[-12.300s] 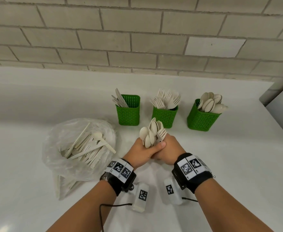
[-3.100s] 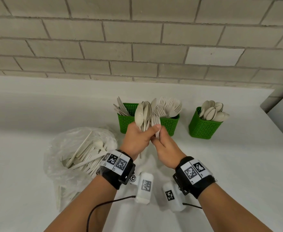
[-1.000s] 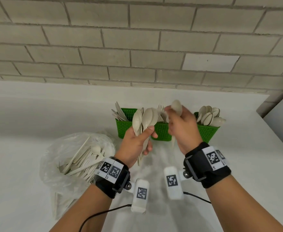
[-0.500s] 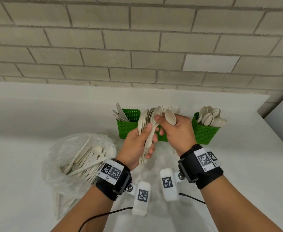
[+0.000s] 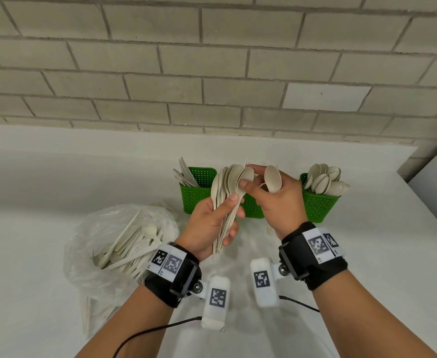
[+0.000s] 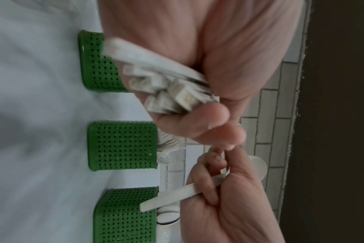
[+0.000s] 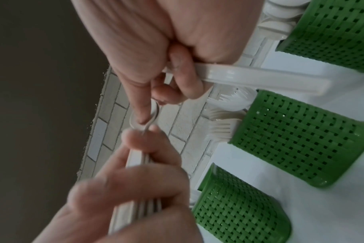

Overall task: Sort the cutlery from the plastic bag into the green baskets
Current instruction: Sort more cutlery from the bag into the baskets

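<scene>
Starting left: plastic bag (image 5: 114, 244) of cutlery sits near bench's left edge. Our left hand (image 5: 209, 223) clenches spoon bundle (image 5: 227, 192); right hand (image 5: 279, 202) grips one spoon (image 5: 273, 178), fingertips reaching the bundle. We'd peel singly, then drop into spoon basket (image 5: 318, 205).

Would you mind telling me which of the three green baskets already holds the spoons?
The right-hand basket, nearest the counter's right edge: rounded spoon bowls stick up from it. The left basket shows flat knife-like blades, and the middle basket, mostly behind the hands, holds forks.
</scene>
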A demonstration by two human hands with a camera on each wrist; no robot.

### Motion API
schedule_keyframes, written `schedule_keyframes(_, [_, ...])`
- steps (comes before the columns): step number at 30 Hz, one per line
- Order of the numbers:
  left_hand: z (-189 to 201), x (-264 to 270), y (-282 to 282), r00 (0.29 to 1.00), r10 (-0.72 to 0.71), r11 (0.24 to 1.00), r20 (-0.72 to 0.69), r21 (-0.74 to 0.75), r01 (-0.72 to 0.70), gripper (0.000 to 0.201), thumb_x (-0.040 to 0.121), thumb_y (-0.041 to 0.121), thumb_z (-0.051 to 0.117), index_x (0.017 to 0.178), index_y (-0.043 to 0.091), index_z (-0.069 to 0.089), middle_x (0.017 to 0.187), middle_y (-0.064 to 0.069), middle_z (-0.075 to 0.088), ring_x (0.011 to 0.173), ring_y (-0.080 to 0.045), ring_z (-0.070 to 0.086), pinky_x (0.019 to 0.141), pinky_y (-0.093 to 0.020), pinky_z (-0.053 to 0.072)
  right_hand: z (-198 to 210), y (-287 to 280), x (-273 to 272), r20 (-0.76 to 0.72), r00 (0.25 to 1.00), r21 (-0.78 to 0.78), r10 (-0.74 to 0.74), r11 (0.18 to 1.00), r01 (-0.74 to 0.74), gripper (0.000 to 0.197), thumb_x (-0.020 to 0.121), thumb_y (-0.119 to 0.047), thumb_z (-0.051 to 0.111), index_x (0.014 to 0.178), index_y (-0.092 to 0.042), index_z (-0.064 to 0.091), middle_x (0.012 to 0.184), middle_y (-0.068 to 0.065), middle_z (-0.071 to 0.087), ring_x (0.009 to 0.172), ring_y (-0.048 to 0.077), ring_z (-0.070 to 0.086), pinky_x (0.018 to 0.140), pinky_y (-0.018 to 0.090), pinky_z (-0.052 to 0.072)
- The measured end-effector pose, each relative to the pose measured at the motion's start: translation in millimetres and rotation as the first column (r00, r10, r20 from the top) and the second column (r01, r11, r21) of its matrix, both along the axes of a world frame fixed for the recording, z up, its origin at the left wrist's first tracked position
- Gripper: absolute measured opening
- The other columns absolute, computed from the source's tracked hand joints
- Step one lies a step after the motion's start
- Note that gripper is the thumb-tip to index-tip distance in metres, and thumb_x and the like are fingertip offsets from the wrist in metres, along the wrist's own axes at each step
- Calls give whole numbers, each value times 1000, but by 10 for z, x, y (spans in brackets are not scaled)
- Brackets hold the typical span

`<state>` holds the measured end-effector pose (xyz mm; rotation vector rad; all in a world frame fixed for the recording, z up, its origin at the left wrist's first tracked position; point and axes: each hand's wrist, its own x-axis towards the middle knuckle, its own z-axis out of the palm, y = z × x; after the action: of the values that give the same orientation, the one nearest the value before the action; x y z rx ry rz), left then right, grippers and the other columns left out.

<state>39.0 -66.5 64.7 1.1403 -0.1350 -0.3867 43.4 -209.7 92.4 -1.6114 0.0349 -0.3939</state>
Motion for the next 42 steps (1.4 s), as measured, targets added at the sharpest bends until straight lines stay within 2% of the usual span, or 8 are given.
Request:
schedule_keyframes(7, [16, -23, 13, 997, -57, 998, -60, -30, 55, 26, 90, 29, 56, 86, 3, 60, 66, -5, 63, 36, -12, 49, 31, -17, 34, 6, 10, -8, 100, 993, 36, -60, 998, 57, 12, 82, -5, 75, 89, -15, 73, 83, 17, 68, 56, 11, 58, 57, 22, 50])
schedule_keyframes(12, [51, -41, -34, 997, 22, 987, 77, 160, -34, 33, 101, 23, 47, 83, -3, 58, 46, 1, 57, 29, -10, 42, 31, -17, 31, -98, -28, 25, 68, 991, 12, -113, 994, 112, 7, 82, -7, 75, 86, -8, 70, 80, -1, 71, 75, 4, 66, 69, 16, 51])
schedule_keyframes(17, [-11, 0, -74, 987, 114, 973, 114, 187, -134, 26, 101, 22, 50, 97, -1, 60, 68, -3, 67, 39, -15, 53, 34, -20, 37, -159, -55, 70, -93, 994, -38, -62, 998, 59, 20, 92, -27, 64, 88, -7, 64, 71, -1, 66, 64, 13, 58, 60, 30, 44])
schedule_keyframes(25, [-94, 83, 20, 967, 228, 944, 114, 218, -248, 18, 100, 25, 52, 96, 9, 60, 72, 0, 68, 47, -19, 57, 38, -24, 42, 18, -193, 37, -50, 995, 505, -87, 857, 101, 14, 103, -7, 40, 110, -9, 52, 66, 6, 56, 54, 19, 61, 56, 36, 57])
schedule_keyframes(31, [-51, 98, 1, 971, 204, 955, 128, 193, -226, 19, 101, 25, 52, 92, 13, 62, 73, -2, 68, 48, -19, 56, 39, -24, 42, 40, -178, 38, -59, 998, 406, -20, 913, 42, 31, 98, -5, 52, 121, -25, 58, 68, -1, 49, 48, 6, 36, 39, 18, 28])
schedule_keyframes(36, [-29, 109, -11, 976, 187, 969, 112, 140, -202, 19, 100, 26, 52, 92, 12, 62, 74, -3, 67, 47, -17, 54, 38, -24, 40, 20, -161, 31, -153, 988, 280, 13, 960, 31, 9, 94, -14, 61, 92, -17, 69, 72, 2, 49, 56, 9, 37, 50, 22, 29])
schedule_keyframes(39, [-14, 101, -18, 981, 156, 978, 118, 118, -170, 18, 98, 26, 55, 95, 10, 63, 75, -4, 68, 48, -18, 55, 38, -24, 41, -19, -144, 16, -209, 975, 283, 73, 959, -11, 27, 87, -20, 71, 61, -22, 63, 57, -3, 40, 54, 9, 35, 52, 26, 28])
schedule_keyframes(42, [1, 80, -28, 980, 137, 983, 144, 100, -152, 23, 89, 31, 61, 98, 10, 64, 76, -5, 68, 48, -21, 56, 38, -25, 41, 31, -86, -40, -208, 968, 219, 143, 971, -97, 21, 88, -22, 70, 68, -16, 67, 48, -14, 47, 46, 1, 42, 49, 18, 31])
